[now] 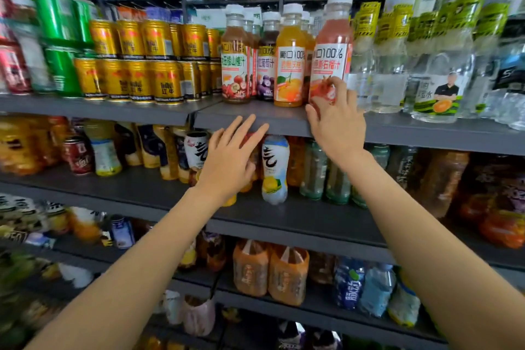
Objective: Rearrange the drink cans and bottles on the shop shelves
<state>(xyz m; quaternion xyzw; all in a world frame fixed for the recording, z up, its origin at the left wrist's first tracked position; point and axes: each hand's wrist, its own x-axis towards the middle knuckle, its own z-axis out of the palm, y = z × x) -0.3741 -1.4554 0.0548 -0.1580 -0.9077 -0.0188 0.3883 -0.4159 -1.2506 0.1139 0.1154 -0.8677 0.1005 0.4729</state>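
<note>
Hands at the drink shelf (255,119)
Right hand (336,125) fingers curl round the pink juice bottle (332,48); left hand (231,156) fingers straight, spread

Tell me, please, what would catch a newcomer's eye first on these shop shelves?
First, the right hand gripping the base of a pink juice bottle at the front edge of the upper shelf, at the right end of a row of white-capped juice bottles. Next, the gold cans stacked two high to their left. The left hand reaches, fingers straight, toward the bottles one shelf below.
</note>
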